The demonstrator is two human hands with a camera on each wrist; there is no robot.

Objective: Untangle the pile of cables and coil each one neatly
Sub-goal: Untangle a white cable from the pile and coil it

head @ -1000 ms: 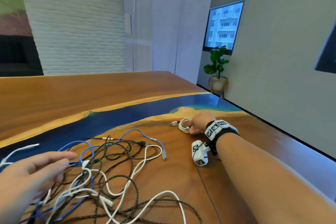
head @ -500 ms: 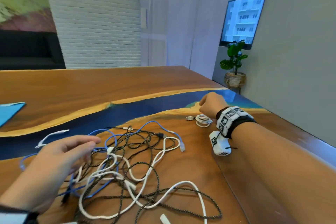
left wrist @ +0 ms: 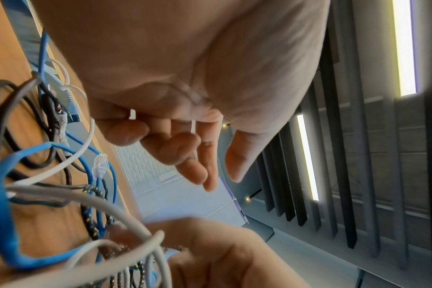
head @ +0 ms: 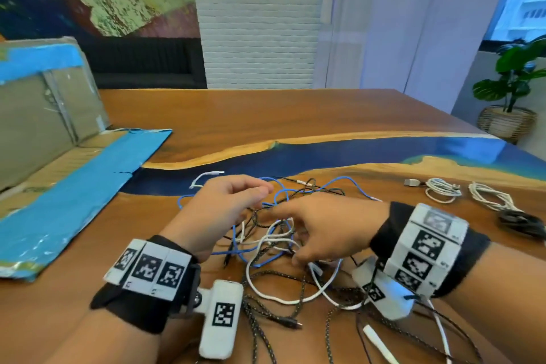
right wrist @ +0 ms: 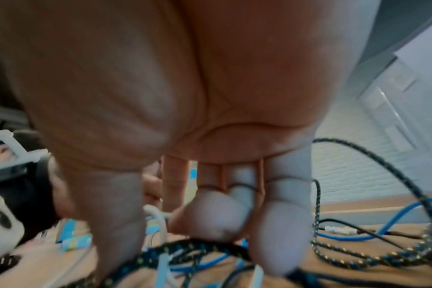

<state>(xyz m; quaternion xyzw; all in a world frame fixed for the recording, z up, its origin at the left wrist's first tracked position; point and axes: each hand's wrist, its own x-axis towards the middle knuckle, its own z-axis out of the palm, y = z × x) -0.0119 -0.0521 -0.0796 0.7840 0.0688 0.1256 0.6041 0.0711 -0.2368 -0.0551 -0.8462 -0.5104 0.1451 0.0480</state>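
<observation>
Both hands are down in the tangle of cables (head: 274, 248), which lies on the wooden surface (head: 236, 115) right in front of the person. Off to the right, well apart from the pile, sit two white coils (head: 443, 190) and, beside them, a dark bundle (head: 521, 223), so part of the job looks done; the blue, white and braided black cables are left.

The left hand (head: 220, 213) hovers over the far-left side of the pile. Its wrist view shows the fingers (left wrist: 185, 148) loosely curled, with a thin white strand running across them; whether that grip is actually pinching the strand or merely brushing it cannot be told. The right hand (head: 322, 229) reaches in from the right, fingers (right wrist: 279, 239) pointing down among the braided black cable (right wrist: 185, 251) and the blue cable (head: 339, 180). They touch the strands, but the blur hides whether the grip has closed on any one.

The step in hand appears to be picking the next cable to free. It would go best by finding a loose end first: a white plug (head: 217, 172) lies clear at the far edge of the pile, and a blue cable's clear plug (left wrist: 99, 162) shows in the left wrist view. One hand should hold that end while the other lifts crossing loops off it one by one, feeding the end back through. Pulling hard from the middle would likely tighten the knots and drag the whole pile toward the finished coils.
</observation>
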